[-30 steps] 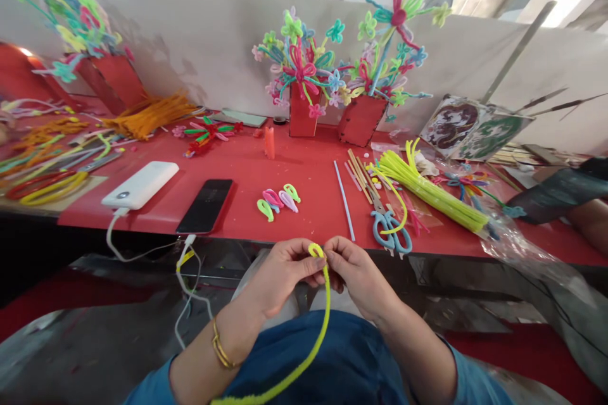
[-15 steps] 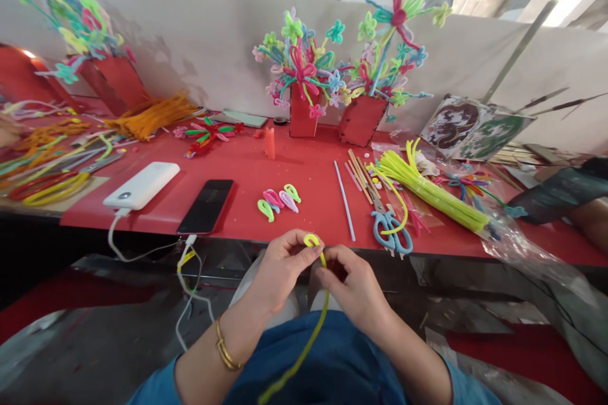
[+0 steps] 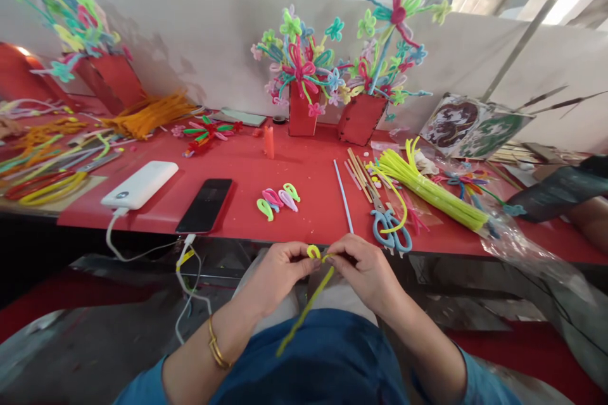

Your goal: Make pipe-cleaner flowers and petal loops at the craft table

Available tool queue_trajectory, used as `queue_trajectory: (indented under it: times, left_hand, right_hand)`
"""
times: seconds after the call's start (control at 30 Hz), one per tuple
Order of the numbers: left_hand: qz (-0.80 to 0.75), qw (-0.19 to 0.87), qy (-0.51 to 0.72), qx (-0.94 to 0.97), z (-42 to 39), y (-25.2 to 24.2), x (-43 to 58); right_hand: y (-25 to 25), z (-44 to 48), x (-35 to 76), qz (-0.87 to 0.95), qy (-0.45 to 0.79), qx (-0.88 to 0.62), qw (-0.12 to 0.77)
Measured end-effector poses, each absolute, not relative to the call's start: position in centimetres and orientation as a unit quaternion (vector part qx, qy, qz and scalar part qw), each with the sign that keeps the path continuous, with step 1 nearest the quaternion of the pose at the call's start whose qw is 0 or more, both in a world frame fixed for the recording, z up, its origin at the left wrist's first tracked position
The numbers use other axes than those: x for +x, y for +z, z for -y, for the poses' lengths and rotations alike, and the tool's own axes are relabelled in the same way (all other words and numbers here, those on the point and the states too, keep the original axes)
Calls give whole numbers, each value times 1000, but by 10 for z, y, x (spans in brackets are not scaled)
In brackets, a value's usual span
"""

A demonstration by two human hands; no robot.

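Observation:
A yellow pipe cleaner is held between both hands just off the table's front edge, above the lap. Its end is bent into a small loop, pinched at the base by my left hand. My right hand grips the same pipe cleaner beside the loop, and the long tail hangs down to the lower left. On the table ahead lie several bent pipe-cleaner loops in green, pink and lilac. A straight pale blue pipe cleaner lies beyond my right hand.
Blue-handled scissors and a bundle of yellow pipe cleaners lie to the right. At left are a black phone and a cabled white power bank. Red vases with pipe-cleaner flowers stand behind. Someone's arm shows at far right.
My right hand has moved slightly right and up, drawing the pipe cleaner sideways from the loop. The loop looks more closed, and the hanging tail has shifted and reaches less far down.

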State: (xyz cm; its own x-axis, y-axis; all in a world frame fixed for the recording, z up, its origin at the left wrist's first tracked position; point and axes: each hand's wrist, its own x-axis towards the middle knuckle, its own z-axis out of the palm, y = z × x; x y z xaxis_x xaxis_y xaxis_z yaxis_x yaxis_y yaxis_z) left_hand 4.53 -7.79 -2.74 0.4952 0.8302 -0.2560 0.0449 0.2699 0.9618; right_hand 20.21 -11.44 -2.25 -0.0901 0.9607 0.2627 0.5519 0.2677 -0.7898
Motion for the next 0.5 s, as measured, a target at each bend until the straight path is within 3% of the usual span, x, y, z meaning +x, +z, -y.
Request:
queue_trajectory:
  times: [0.3, 0.5]
  left_hand:
    - [-411, 669, 263, 561, 81, -36, 50]
    - [-407, 650, 245, 593, 81, -37, 49]
  right_hand:
    - [-20, 110, 197, 640, 318, -565, 412]
    - [-22, 105, 196, 559, 435, -563, 427]
